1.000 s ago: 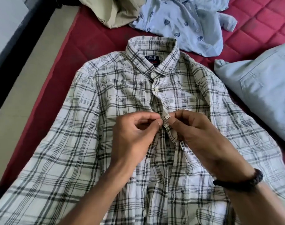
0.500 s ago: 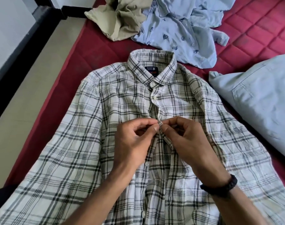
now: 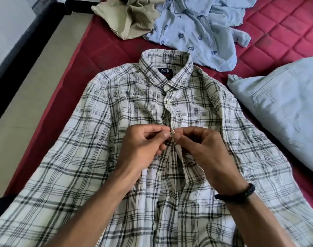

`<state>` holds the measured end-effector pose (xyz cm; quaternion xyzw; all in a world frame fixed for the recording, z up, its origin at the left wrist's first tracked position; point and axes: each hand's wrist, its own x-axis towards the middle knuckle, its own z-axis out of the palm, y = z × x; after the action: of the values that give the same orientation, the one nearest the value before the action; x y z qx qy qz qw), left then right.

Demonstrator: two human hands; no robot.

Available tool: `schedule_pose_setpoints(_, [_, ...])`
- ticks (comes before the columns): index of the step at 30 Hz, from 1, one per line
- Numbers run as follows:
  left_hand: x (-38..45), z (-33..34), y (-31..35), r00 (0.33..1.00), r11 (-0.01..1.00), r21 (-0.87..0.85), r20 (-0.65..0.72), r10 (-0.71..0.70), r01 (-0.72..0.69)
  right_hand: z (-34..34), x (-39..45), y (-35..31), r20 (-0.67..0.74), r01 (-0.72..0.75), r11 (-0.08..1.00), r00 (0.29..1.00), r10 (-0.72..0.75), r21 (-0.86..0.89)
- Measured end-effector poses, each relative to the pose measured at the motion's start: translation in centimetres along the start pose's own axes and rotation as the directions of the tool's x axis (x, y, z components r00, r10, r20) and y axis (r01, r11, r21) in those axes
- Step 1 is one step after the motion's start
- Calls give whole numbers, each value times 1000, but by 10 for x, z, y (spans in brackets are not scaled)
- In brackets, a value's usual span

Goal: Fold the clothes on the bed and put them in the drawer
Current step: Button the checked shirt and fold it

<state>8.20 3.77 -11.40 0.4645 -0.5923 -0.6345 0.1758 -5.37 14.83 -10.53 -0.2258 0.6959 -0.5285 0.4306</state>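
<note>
noted plaid shirt (image 3: 127,139) spread face-up on red quilted bed (image 3: 91,56), collar away from camera, top two buttons (image 3: 168,102) done. left hand (image 3: 143,145) pinched the button-side edge of the placket at mid-chest, thumb and forefinger curled tight. right hand (image 3: 207,154) pinched the hole-side edge, fingertips touching the left's; button itself too small to confirm, prob. part-way through the hole.

judged step: fastening third button before folding. advised: keep both edges taut and level, push button through flat, then check placket lay straight w/o pucker; lower buttons (image 3: 159,173) seen undone, placket gaping below hands. fastening all prob. not needed, one or two more enough to hold front shut.

surroundings, l to r: floor strip (image 3: 27,86) beside bed; crumpled khaki garment (image 3: 127,16) past collar; pale blue printed shirt (image 3: 196,32) just beside it, unfolded; light blue item (image 3: 277,111) at right, close to plaid sleeve, likely to crowd the fold on that side. drawer not in view.
</note>
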Motion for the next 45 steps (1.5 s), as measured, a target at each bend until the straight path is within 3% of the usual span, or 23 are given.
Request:
schedule_pose_setpoints(6, [-2,0,6,998,995,87,-24,53,-51,6,-2,0,7,27,999,1000,-27,17])
schedule_pose_setpoints(13, [6,3,-3,999,1000,12,-47,-7,7,5,1,-1,23,-12,1000,1000,13,-26])
schedule_pose_setpoints(19, [5,3,-5,980,973,147,-63,191,-181,9,0,-1,-40,32,994,999,-36,-107])
schedule_pose_setpoints(26, [8,10,-14,906,886,236,-48,421,-399,8,-1,-1,-80,47,987,995,-60,-154])
schedule_pose_setpoints(32, [10,8,-14,906,891,174,16,422,-419,11,2,0,-78,58,957,993,-83,-284])
schedule_pose_setpoints(34, [12,7,-14,902,888,159,41,431,-432,10,3,2,-65,76,935,992,-105,-346])
schedule_pose_setpoints(38, [10,3,-14,898,887,140,77,432,-439,3,3,1,-17,37,959,999,-43,-282])
schedule_pose_setpoints(45, [4,6,-9,869,806,382,-19,495,-451,3,-14,-20,117,78,880,993,-26,-468])
